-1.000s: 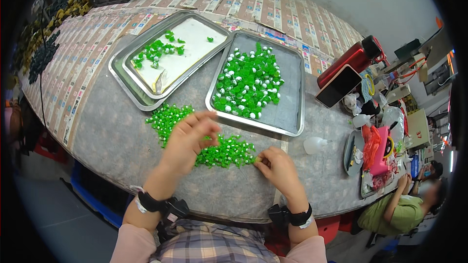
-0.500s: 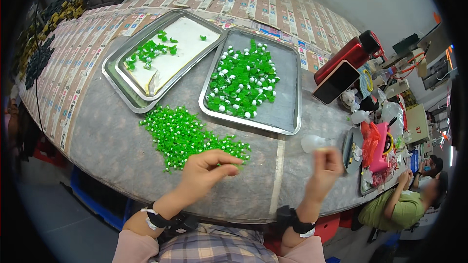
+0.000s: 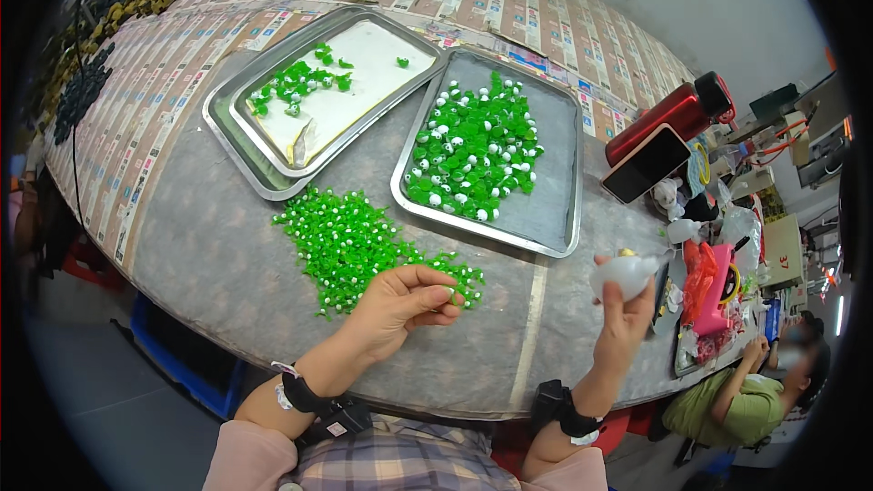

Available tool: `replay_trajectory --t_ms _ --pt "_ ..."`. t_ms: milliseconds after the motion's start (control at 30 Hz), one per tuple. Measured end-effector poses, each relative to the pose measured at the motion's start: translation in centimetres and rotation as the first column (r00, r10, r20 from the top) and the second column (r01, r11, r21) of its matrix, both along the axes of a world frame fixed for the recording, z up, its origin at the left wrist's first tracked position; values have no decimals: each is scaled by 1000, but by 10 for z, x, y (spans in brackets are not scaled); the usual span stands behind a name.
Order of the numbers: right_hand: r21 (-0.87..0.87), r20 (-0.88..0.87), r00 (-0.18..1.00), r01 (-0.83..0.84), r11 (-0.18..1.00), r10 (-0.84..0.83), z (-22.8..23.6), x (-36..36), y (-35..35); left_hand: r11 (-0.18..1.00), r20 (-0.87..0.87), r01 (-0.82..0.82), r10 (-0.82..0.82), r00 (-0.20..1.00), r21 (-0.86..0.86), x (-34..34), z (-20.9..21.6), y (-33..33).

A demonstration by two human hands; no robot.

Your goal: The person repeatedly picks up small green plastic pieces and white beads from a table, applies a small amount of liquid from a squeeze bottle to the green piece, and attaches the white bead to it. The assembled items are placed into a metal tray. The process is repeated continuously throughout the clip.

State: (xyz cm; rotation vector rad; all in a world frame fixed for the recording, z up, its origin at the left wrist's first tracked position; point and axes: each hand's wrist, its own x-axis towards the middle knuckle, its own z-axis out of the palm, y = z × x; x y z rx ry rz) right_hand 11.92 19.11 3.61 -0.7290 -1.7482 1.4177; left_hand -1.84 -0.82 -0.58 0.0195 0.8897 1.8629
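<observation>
My left hand (image 3: 396, 311) is closed in a pinch at the right end of a loose pile of small green-and-white pieces (image 3: 341, 245). A tiny pale bit shows at its fingertips, too small to make out. Raised over the table to the right, my right hand (image 3: 620, 332) grips a small translucent white squeeze bottle (image 3: 623, 275), held tilted. Beyond the pile, a metal tray (image 3: 559, 159) holds many larger green pieces with white eye-like balls. To its left, a second metal tray (image 3: 218, 123) bears a smaller white-lined tray (image 3: 364, 100) with a few such pieces.
At the right stand a red flask (image 3: 664, 118) and a propped phone (image 3: 647, 164). A pink holder (image 3: 714, 286), a red plastic bag (image 3: 698, 268) and other clutter lie nearer. A person in green (image 3: 727, 405) sits at the far right. A blue crate (image 3: 182, 359) is below the table's left edge.
My right hand has taken up the squeeze bottle, which stood on the table, and lifted it. My left hand's fingers have drawn closer together near the pile. The view has shifted slightly.
</observation>
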Motion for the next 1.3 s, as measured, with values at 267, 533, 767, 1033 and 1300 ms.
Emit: replay_trajectory --t_ms 267,533,767,1033,1300 --pt "165 -292 953 137 977 -84 33 -25 -50 995 64 55 -60 996 86 0 -6 -1" --pt "325 -341 937 38 945 79 14 -44 -66 988 100 68 -83 992 138 -1 -8 -1" --pt "476 -272 940 -54 878 205 10 -52 -69 989 90 83 -95 991 124 -1 -8 -2" --pt "520 -277 933 -54 852 229 12 -58 -72 986 84 95 -108 991 139 -1 -8 -2" --pt "431 -322 937 16 902 137 8 -53 -69 992 96 86 -95 991 90 -1 -5 -2"
